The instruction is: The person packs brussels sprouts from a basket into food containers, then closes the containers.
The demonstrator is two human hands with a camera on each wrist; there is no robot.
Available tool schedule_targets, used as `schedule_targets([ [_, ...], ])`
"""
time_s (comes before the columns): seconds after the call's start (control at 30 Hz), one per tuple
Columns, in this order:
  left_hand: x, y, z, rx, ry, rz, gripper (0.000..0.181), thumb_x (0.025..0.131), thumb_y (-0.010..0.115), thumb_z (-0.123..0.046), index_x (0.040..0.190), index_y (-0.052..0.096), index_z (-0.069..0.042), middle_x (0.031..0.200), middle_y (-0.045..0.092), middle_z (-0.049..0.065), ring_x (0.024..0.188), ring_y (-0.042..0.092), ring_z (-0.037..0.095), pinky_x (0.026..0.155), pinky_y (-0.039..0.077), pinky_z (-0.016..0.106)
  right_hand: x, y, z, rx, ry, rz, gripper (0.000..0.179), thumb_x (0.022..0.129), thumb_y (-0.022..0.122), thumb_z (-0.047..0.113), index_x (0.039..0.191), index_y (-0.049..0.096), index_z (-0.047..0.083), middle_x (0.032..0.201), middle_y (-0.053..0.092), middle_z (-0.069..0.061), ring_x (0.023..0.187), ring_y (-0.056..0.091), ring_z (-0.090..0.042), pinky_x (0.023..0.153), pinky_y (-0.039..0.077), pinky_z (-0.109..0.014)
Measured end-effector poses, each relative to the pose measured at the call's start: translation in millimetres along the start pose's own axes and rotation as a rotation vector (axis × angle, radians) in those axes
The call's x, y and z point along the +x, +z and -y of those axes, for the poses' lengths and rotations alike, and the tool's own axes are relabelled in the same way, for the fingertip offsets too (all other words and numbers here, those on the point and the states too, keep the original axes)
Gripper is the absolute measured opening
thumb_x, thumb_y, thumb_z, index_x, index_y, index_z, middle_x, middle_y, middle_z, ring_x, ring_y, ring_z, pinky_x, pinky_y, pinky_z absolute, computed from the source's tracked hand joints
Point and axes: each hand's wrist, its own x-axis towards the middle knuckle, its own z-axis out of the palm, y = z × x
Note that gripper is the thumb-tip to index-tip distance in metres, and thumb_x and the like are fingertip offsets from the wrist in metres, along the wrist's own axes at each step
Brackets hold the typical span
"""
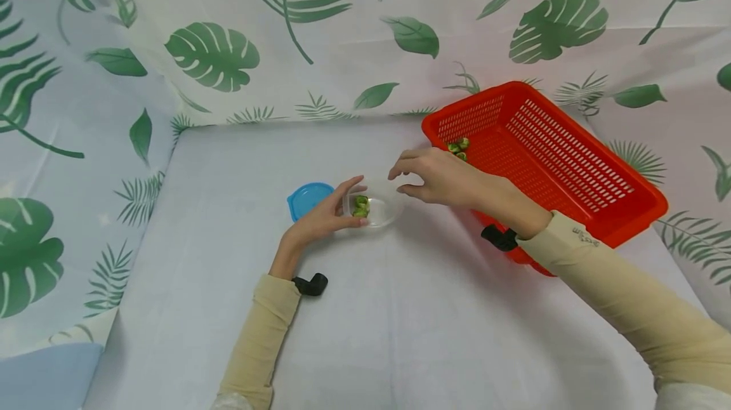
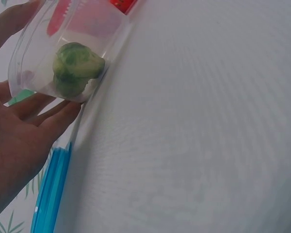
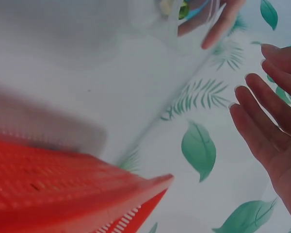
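Observation:
My left hand [image 1: 322, 216] holds a clear plastic container [image 1: 384, 213] by its left side, thumb in front and fingers behind. Green Brussels sprouts [image 1: 361, 205] lie together inside it, on the side nearest that hand. In the left wrist view, the sprouts [image 2: 75, 68] show through the container's clear wall [image 2: 99, 26]. My right hand [image 1: 436, 175] hovers just right of the container, fingers loosely bent and nothing in them. The right wrist view shows this hand [image 3: 276, 114] with its fingers spread apart from the container.
A blue lid [image 1: 307, 200] lies flat behind the left hand. To the right stands a large red plastic basket [image 1: 571, 156], with several Brussels sprouts [image 1: 459, 146] at its left end, partly behind the right hand. Leaf-patterned cloth [image 1: 342, 48] hangs around the white-covered table [image 1: 342, 346].

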Motion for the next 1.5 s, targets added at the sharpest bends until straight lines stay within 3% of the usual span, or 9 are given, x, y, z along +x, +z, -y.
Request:
schedule_targets([
  [0.2, -0.1, 0.5, 0.3, 0.020, -0.009, 0.003, 0.092, 0.093, 0.078, -0.032, 0.165, 0.022, -0.027, 0.164, 0.038, 0.000, 0.156, 0.024, 0.023, 0.123, 0.025, 0.055, -6.3, -9.4, -5.0, 0.010, 0.037, -0.025, 0.025, 0.089, 0.080, 0.009, 0.114, 0.077, 0.009, 0.110, 0.073, -0.007, 0.099, 0.069, -0.025, 0.081, 0.059, -0.038],
  [0.53, 1.3, 0.9, -2.2, 0.030, 0.006, 0.004, 0.092, 0.093, 0.078, -0.032, 0.165, 0.022, -0.028, 0.164, 0.038, -0.002, 0.157, 0.022, 0.021, 0.123, 0.025, 0.053, -19.0, -31.6, -17.4, 0.024, 0.123, -0.085, 0.027, 0.090, 0.077, 0.007, 0.117, 0.076, 0.009, 0.110, 0.072, -0.006, 0.102, 0.065, -0.023, 0.085, 0.057, -0.040],
  [0.73, -0.4, 0.4, -1.5, 0.027, -0.010, 0.008, 0.090, 0.093, 0.078, -0.034, 0.164, 0.023, -0.033, 0.164, 0.036, -0.003, 0.157, 0.022, 0.020, 0.124, 0.024, 0.051, -28.3, -36.2, -32.0, -0.001, 0.169, -0.100, 0.029, 0.090, 0.076, 0.007, 0.119, 0.076, 0.010, 0.109, 0.070, -0.007, 0.094, 0.063, -0.023, 0.077, 0.056, -0.036],
  [0.93, -1.2, 0.3, -0.9, 0.018, -0.013, 0.006, 0.091, 0.093, 0.078, -0.033, 0.165, 0.022, -0.031, 0.164, 0.036, -0.004, 0.157, 0.021, 0.020, 0.124, 0.024, 0.051, -36.3, -37.5, -48.1, -0.005, 0.200, -0.108, 0.023, 0.089, 0.078, 0.005, 0.112, 0.077, 0.010, 0.107, 0.071, -0.007, 0.091, 0.064, -0.024, 0.074, 0.055, -0.031],
  [1.2, 0.4, 0.0, -1.1, 0.005, -0.003, 0.002, 0.092, 0.092, 0.078, -0.035, 0.165, 0.021, -0.029, 0.164, 0.037, -0.004, 0.157, 0.020, 0.018, 0.124, 0.024, 0.053, -42.8, -35.6, -73.4, -0.010, 0.270, -0.102, 0.019, 0.089, 0.077, 0.003, 0.108, 0.076, 0.004, 0.104, 0.074, -0.013, 0.094, 0.064, -0.027, 0.084, 0.056, -0.046],
  [1.5, -0.7, 0.4, -1.5, 0.019, -0.014, -0.010, 0.091, 0.092, 0.078, -0.036, 0.164, 0.022, -0.033, 0.163, 0.038, -0.006, 0.157, 0.021, 0.018, 0.124, 0.025, 0.052, -46.7, -25.6, -97.8, 0.037, 0.333, -0.080, 0.022, 0.090, 0.076, 0.004, 0.112, 0.074, 0.000, 0.108, 0.073, -0.018, 0.099, 0.063, -0.033, 0.091, 0.054, -0.054],
])
